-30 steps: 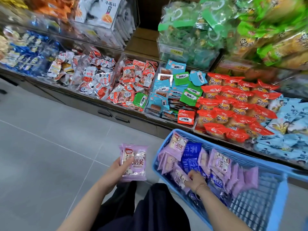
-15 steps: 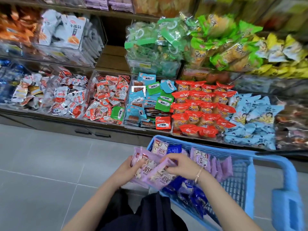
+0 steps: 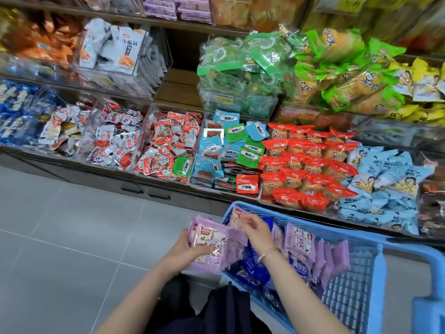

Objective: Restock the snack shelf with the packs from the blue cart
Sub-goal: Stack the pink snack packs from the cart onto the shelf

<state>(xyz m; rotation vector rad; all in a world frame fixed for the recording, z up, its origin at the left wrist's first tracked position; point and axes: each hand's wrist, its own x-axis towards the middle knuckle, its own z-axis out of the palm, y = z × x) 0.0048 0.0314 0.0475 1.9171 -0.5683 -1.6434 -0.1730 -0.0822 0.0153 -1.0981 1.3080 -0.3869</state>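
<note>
Gripping purple packs [image 3: 210, 240], L hand [image 3: 184, 250] fingers curled, R hand [image 3: 256, 235] fingers pinching another pack [image 3: 236, 218] (print blurred), over blue cart [image 3: 361, 240]

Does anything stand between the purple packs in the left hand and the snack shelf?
Nothing visible does. The left hand holds the purple packs over bare floor, with the shelf straight ahead. The blue cart stands to the right of that path, and the right hand is over its left edge.
</note>
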